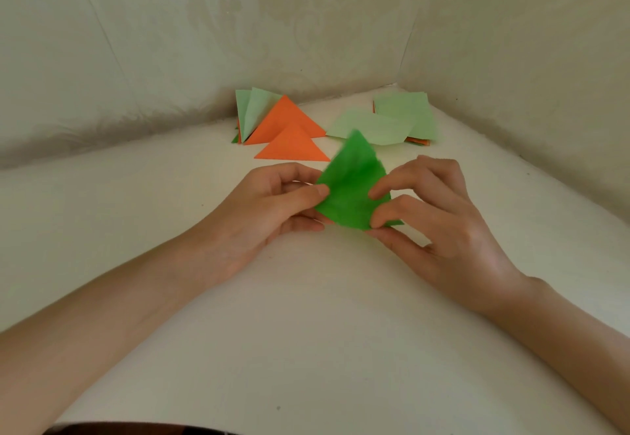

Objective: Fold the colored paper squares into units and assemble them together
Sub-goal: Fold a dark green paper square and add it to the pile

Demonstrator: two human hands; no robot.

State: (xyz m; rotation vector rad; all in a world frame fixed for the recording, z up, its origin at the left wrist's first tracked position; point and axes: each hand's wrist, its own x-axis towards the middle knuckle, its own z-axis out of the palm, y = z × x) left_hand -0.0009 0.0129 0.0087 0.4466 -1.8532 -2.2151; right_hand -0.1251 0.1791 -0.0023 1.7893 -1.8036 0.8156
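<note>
While both hands held the green paper (351, 189) just above the table (306, 315), folding was judged partly done and joining not yet begun.

The left hand (272, 209) pinched the paper's left edge between thumb and fingers; the right hand (436, 226) pinched its lower right corner. The paper was thin, matt and blurred, and formed a tall triangle. Behind it lay two orange triangles (289, 150), flat with crisp creases. Several pale green folded pieces (250, 110) stood on edge against the wall beside them. To the right, loose pale green sheets (371, 127) overlapped a stack of squares (405, 114) with orange edges showing, apparently unfolded. No joined pieces were visible.
</note>
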